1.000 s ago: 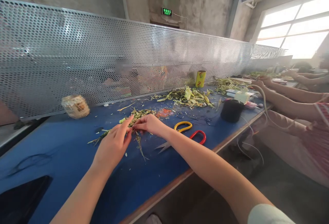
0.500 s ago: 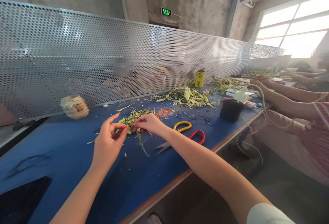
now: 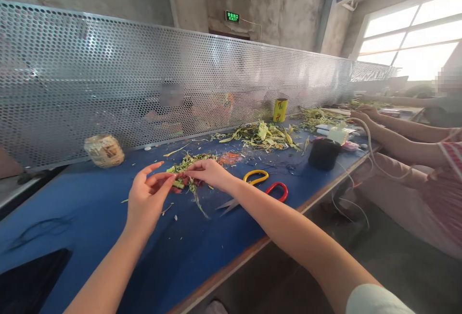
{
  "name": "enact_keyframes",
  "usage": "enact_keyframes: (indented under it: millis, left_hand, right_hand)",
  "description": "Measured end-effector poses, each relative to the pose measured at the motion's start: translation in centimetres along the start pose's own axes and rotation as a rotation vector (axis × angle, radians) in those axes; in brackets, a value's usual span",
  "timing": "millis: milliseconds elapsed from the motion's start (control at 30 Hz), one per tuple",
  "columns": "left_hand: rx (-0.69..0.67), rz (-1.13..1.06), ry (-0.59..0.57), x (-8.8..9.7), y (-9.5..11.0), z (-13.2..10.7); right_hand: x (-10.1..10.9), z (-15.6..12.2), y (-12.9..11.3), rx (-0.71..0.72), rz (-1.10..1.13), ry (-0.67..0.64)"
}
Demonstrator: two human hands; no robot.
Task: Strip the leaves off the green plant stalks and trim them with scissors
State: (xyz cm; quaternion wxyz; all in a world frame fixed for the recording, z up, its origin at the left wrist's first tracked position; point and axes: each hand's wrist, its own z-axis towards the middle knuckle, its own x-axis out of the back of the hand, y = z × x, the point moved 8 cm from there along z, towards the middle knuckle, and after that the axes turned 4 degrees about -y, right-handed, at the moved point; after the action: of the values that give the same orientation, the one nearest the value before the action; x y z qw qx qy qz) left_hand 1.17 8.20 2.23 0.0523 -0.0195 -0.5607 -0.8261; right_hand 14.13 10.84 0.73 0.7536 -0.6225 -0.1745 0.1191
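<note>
Over a small heap of shredded green plant strips (image 3: pixel 193 160), my left hand (image 3: pixel 148 190) and my right hand (image 3: pixel 209 173) almost meet at the fingertips. Thumb and forefinger of the left are pinched together; what lies between them is too small to name. The right hand's fingertips are also pressed together, and their contents cannot be made out. Beneath the fingers some green and reddish bits show in part. Scissors (image 3: pixel 255 176) with one yellow and one red handle lie partly under my right forearm, blades pointing left.
A blue-topped table (image 3: pixel 202 261) runs along a perforated metal screen (image 3: pixel 144 73). On it are a larger heap of leaf strips (image 3: pixel 267 136), a yellow can (image 3: pixel 280 110), a black spool (image 3: pixel 324 154) and a wrapped straw-coloured bundle (image 3: pixel 104 150). A co-worker's arms (image 3: pixel 400 131) reach in from the right.
My left hand has shifted slightly left, its fingertips still near the right hand's. The right hand has barely moved. At the far right, another person's arm has changed position.
</note>
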Motion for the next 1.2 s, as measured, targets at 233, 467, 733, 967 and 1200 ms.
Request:
enact_keyframes:
  millis: [233, 467, 733, 967, 1200]
  left_hand:
    - [0.01, -0.003, -0.001, 0.1, -0.4, 0.3]
    - [0.071, -0.135, 0.004, 0.0, -0.8, 0.1]
    - [0.132, -0.206, -0.193, -2.1, -0.8, -0.5]
    - [0.079, -0.116, -0.201, -1.6, -0.9, -0.2]
    - [0.074, 0.004, -0.206, -1.5, -0.6, -0.3]
  right_hand:
    - [-0.9, 0.1, 0.0, 0.055, -0.019, -0.116]
    - [-0.5, 0.0, -0.3, 0.031, 0.058, -0.049]
    - [-0.3, -0.3, -0.7, 0.015, 0.158, -0.023]
    - [0.0, -0.3, -1.4, 0.124, 0.04, 0.0]
    - [0.2, -0.3, -2.2, 0.257, -0.167, 0.062]
